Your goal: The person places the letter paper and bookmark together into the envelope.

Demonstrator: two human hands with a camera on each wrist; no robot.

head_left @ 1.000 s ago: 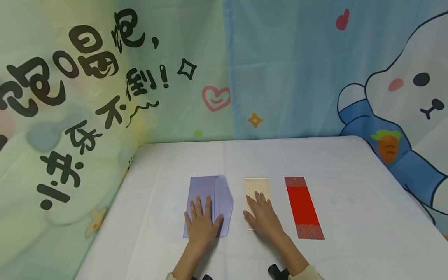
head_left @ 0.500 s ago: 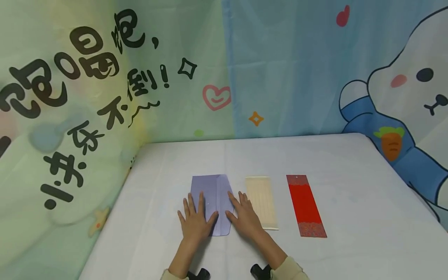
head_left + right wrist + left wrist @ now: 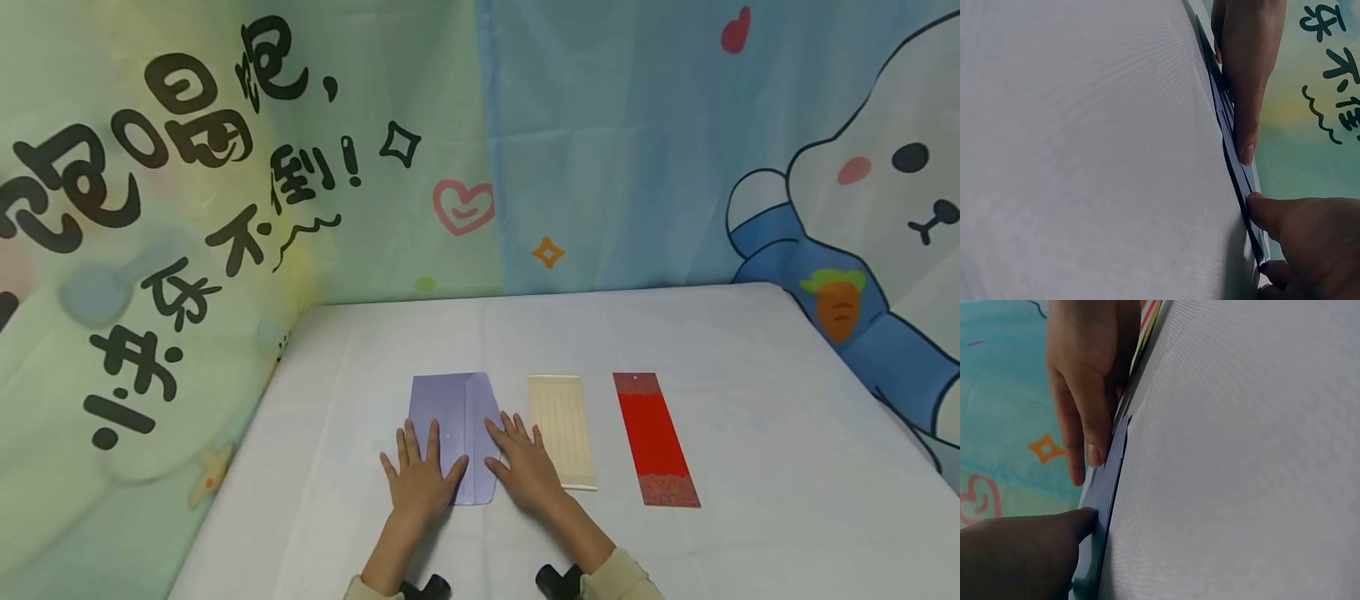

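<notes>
A purple envelope (image 3: 444, 398), its angled flap on the right side, lies flat on the white cloth. Over its lower left part rests my left hand (image 3: 420, 482), fingers straight and spread, with the thumb on the envelope. My right hand (image 3: 529, 468) lies at the flap's right edge, fingertips touching it and fingers extended. Seen from the left wrist, the envelope (image 3: 1107, 487) is a thin, nearly flat layer under the thumb. The right wrist view shows slightly parted layers along the envelope's edge (image 3: 1225, 125). Neither hand pinches anything.
Just right of my right hand lies a cream panel (image 3: 564, 429) with fine vertical lines. Farther right is a red strip (image 3: 658, 442) with patterned ends. Behind the white-covered table (image 3: 360, 350) hangs a printed curtain (image 3: 600, 167).
My right hand has left the cream panel and moved left to the envelope's flap. My left hand has shifted slightly left. Over the last half second both hands have stayed almost still.
</notes>
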